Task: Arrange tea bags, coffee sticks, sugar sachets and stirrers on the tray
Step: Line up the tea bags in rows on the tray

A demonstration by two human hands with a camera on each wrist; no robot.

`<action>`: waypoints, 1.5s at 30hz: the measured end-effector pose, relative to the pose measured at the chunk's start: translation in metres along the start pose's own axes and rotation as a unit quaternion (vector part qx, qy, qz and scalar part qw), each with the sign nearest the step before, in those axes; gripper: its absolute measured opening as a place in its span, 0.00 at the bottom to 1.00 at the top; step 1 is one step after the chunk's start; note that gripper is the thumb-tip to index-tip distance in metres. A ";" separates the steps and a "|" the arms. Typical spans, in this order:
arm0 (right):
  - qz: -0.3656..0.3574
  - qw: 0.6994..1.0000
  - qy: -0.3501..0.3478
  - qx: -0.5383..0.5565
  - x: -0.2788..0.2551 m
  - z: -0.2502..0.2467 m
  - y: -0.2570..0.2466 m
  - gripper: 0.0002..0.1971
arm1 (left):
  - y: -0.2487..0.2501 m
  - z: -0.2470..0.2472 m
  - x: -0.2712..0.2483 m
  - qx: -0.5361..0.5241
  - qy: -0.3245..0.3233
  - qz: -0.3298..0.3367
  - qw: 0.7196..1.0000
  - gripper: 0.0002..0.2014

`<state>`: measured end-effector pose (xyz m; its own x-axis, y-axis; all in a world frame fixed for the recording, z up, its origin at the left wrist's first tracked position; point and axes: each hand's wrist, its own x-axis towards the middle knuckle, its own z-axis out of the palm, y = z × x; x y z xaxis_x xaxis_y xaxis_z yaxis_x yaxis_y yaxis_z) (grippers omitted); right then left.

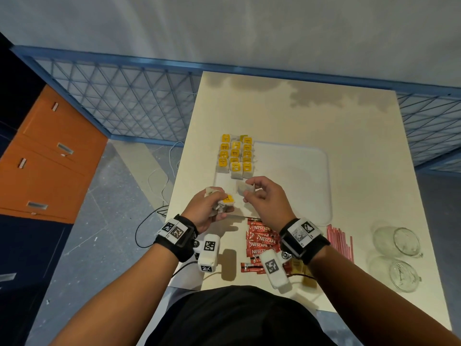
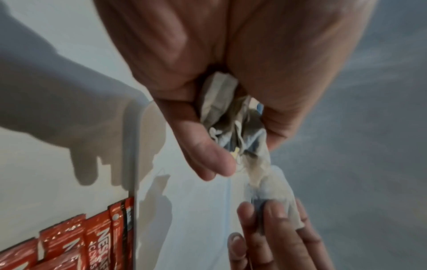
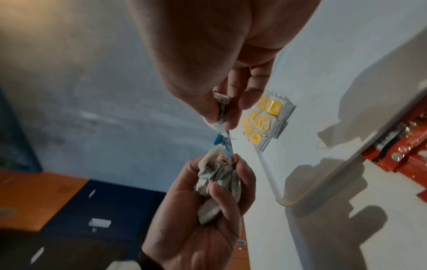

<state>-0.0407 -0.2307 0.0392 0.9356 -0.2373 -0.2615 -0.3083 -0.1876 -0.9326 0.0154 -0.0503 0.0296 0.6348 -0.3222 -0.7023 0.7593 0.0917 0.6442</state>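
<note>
My left hand [image 1: 214, 204] grips a bunch of tea bags [image 1: 225, 202] with yellow tags, held over the near left corner of the white tray [image 1: 299, 186]. My right hand [image 1: 252, 192] pinches a single tea bag [image 1: 245, 188] just right of it. In the left wrist view the bunch of tea bags [image 2: 228, 117] is crumpled in the left hand [image 2: 231, 127]. In the right wrist view the right hand [image 3: 221, 111] pinches the single tea bag [image 3: 220, 102] above the bunch [image 3: 215, 180]. Several tea bags [image 1: 235, 154] lie in rows on the tray's far left.
Red coffee sticks [image 1: 262, 242] lie on the table near the tray's front edge. Pink stirrers [image 1: 340, 242] sit to their right. Two glass cups [image 1: 396, 239] stand at the table's right side. Yellowish sachets [image 1: 299, 267] peek out beneath my right wrist.
</note>
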 end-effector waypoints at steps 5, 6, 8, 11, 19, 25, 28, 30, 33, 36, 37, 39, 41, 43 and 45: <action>-0.123 0.984 -0.012 -0.132 -0.008 0.008 0.004 0.08 | -0.001 0.009 -0.004 0.003 -0.005 0.020 1.000 0.06; -0.144 0.979 -0.020 -0.142 -0.010 0.009 0.005 0.08 | -0.001 0.011 -0.005 -0.008 -0.019 0.021 1.000 0.07; -0.178 0.971 -0.036 -0.154 -0.011 0.011 0.007 0.09 | 0.001 0.012 -0.006 -0.026 -0.045 0.030 0.998 0.07; -0.184 0.970 -0.064 -0.148 -0.014 0.011 0.006 0.11 | 0.001 0.009 -0.006 -0.041 -0.051 0.045 0.997 0.09; 0.008 0.999 -0.039 -0.030 -0.008 0.007 -0.001 0.05 | 0.002 0.002 -0.004 -0.017 -0.044 0.062 0.997 0.13; 0.061 0.993 -0.101 0.010 0.001 0.007 0.002 0.08 | 0.006 -0.002 0.000 0.009 -0.045 0.081 0.996 0.14; 0.057 0.993 -0.099 -0.001 0.009 0.008 0.008 0.06 | 0.007 -0.007 0.005 0.002 -0.030 0.083 0.996 0.14; 0.046 0.995 -0.089 -0.015 0.018 0.009 0.012 0.06 | 0.009 -0.012 0.008 -0.014 -0.017 0.082 0.996 0.14; 0.043 0.996 -0.069 -0.046 0.037 0.012 0.017 0.07 | 0.012 -0.017 0.013 -0.038 0.001 0.081 0.996 0.13; 0.037 0.995 -0.052 -0.077 0.063 0.017 0.022 0.07 | 0.016 -0.022 0.020 -0.052 0.021 0.082 0.995 0.12; 0.034 0.994 -0.045 -0.092 0.072 0.020 0.023 0.08 | 0.018 -0.023 0.022 -0.052 0.027 0.082 0.995 0.12; 0.030 0.991 -0.033 -0.127 0.088 0.028 0.023 0.08 | 0.022 -0.026 0.026 -0.055 0.035 0.079 0.995 0.13; 0.030 0.987 -0.026 -0.154 0.100 0.036 0.022 0.09 | 0.024 -0.028 0.029 -0.061 0.035 0.076 0.995 0.15; 0.037 0.983 -0.028 -0.176 0.111 0.044 0.025 0.09 | 0.025 -0.031 0.031 -0.064 0.034 0.074 0.995 0.16; 0.048 0.977 -0.039 -0.202 0.121 0.053 0.028 0.10 | 0.024 -0.034 0.033 -0.067 0.036 0.069 0.995 0.16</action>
<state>0.0729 -0.2144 -0.0321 0.9041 -0.2023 -0.3764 -0.4240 -0.5333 -0.7320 0.0595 -0.0262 0.0121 0.7397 -0.2302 -0.6324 0.6730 0.2565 0.6938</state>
